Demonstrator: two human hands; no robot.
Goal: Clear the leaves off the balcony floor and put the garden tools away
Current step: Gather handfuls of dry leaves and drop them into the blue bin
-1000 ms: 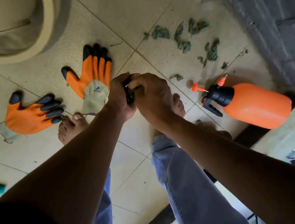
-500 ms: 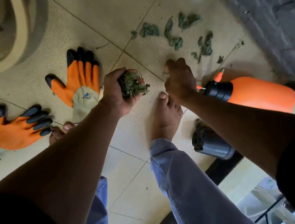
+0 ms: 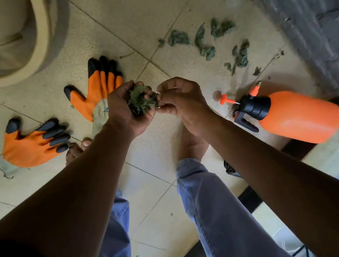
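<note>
gloves (image 3: 98,91) left, sprayer (image 3: 297,116) right, loose leaves (image 3: 205,40) ahead

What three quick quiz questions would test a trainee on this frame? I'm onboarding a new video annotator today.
1. True or false: the left hand cups a wad of leaves.
2. How many gloves lie on the floor?
A. one
B. two
C. three
3. Fill in: the sprayer lies on its ____, near the wall.

Key
1. True; the right hand pinches at the wad's edge.
2. B: one glove by the left foot, the other glove partly behind the left hand.
3. Side. Loose leaves remain on the floor beyond it.
</note>
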